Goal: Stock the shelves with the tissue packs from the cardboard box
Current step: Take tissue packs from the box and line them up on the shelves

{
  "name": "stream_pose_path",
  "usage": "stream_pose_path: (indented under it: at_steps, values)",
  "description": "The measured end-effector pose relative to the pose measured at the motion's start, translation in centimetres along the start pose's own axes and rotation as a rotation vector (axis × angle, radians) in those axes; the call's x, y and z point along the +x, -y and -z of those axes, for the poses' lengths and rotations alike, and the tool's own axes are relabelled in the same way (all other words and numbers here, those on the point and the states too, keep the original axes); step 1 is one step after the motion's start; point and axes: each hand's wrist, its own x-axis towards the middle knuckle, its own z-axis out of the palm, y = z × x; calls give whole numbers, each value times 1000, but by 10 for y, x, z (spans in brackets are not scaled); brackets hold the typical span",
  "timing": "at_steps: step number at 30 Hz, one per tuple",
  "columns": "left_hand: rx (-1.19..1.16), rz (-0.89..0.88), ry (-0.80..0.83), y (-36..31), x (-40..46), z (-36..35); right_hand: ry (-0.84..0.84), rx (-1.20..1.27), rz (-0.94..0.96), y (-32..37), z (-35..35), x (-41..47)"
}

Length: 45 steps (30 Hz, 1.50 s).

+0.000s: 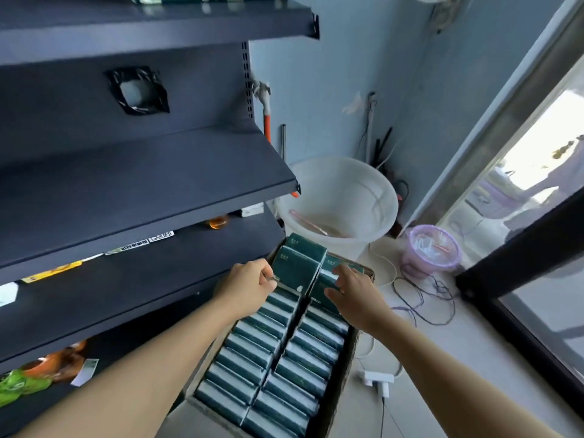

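We reach both hands into the box (pixel 344 358) below us. Our left hand (pixel 245 287) pinches the edge of a raised pack (pixel 295 273), tilting it free; our right hand (pixel 354 292) closes on the next pack (pixel 325 284). Two full rows of packs (pixel 278 358) lie toward us; empty shelves (pixel 151 172) wait left of our hands.

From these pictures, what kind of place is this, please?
Probably a small shop, or its stock corner. Dark metal retail shelves carry price labels on their edges, and a cardboard box full of identical green tissue packs sits below.
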Motion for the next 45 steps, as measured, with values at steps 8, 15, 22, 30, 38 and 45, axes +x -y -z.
stream_pose_path:
  at_steps: [8,15,22,30,38,45]
  values:
    - [47,-46,91,8,63,-43,6,32,-128,-37,-38,37]
    - [210,-221,81,20,140,-70,-189,-26,-234,-59,-71,78]
    - [332,-404,106,38,189,-95,-214,-162,-335,-76,-107,95]
    - [318,-361,187,47,193,-104,-261,-82,-322,-80,-118,89]
    - [270,-333,180,38,150,-49,-292,-57,-251,-41,-73,58]
    - [144,-325,114,16,96,58,-315,13,-144,22,8,26]
